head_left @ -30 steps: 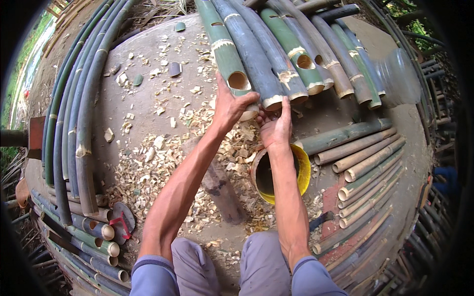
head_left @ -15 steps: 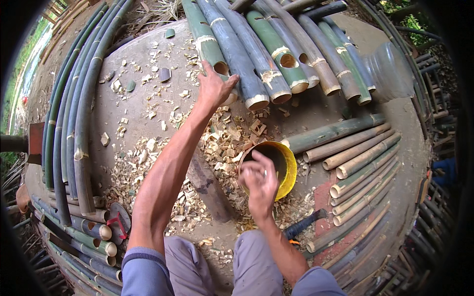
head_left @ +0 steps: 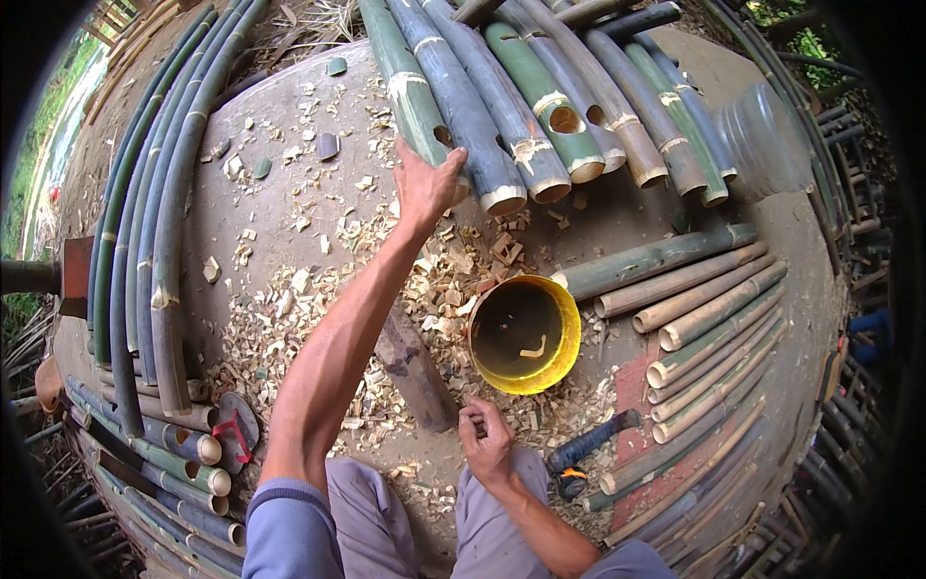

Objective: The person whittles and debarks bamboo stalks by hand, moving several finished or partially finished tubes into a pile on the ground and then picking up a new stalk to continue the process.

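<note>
My left hand (head_left: 424, 188) is closed on the near end of a green bamboo pole (head_left: 410, 96), just below a hole cut in its side. Its thumb points right, towards the neighbouring dark bamboo pole (head_left: 463, 125). Over my right knee, my right hand (head_left: 487, 439) is held with curled fingers; whatever they pinch, if anything, is hidden. Just beyond it stands a yellow bucket (head_left: 567, 362) of dark liquid with a pale curved sliver (head_left: 533, 349) in it. A short wooden log (head_left: 415, 372) lies between my forearms among pale wood chips (head_left: 289, 309).
More bamboo poles with cut holes (head_left: 579, 125) lie side by side at the far right. Shorter bamboo pieces (head_left: 714, 318) are lined up on the right, near a black-wrapped handle (head_left: 593, 441). Long poles (head_left: 164, 241) and stacked bamboo (head_left: 183, 473) line the left.
My right hand has moved from over the bucket down towards my knee, its fingers now more curled. The left hand stays on the green pole, shifted slightly.
</note>
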### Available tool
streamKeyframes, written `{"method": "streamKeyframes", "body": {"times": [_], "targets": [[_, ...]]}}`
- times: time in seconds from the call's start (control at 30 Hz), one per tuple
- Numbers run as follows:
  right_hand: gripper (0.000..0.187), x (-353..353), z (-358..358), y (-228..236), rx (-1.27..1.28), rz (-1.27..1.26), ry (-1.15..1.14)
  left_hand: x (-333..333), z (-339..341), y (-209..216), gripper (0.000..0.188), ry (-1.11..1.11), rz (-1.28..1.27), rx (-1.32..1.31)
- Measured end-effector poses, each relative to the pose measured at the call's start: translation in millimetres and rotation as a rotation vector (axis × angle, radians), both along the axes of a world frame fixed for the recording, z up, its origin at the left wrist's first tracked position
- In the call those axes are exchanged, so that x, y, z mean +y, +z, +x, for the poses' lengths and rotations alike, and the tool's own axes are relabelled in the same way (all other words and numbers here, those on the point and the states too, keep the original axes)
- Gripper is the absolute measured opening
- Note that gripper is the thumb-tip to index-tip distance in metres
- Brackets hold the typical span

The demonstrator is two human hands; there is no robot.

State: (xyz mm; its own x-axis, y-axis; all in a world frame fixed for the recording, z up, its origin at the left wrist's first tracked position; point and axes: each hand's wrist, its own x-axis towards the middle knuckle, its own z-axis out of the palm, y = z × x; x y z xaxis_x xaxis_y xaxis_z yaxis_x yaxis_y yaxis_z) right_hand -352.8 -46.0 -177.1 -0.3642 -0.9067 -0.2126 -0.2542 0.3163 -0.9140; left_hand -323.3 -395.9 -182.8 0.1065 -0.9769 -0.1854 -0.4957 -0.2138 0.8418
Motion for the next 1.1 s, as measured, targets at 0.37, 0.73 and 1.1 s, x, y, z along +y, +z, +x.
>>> {"method": "streamKeyframes", "body": {"times": [0.37,0.73,1.1], "targets": [[0.025,-2,5,-20,0.017,0.006,-0.014,29,6,-2,0.088,0.139,-0.024,0.568],[0.025,-6,4,-23,0.011,0.044,-0.015,26,36,-19,0.058,0.157,0.025,0.397],[0.022,-8,6,-24,0.046,0.114,-0.005,37,75,-16,0.063,-0.082,0.191,0.737]]}}
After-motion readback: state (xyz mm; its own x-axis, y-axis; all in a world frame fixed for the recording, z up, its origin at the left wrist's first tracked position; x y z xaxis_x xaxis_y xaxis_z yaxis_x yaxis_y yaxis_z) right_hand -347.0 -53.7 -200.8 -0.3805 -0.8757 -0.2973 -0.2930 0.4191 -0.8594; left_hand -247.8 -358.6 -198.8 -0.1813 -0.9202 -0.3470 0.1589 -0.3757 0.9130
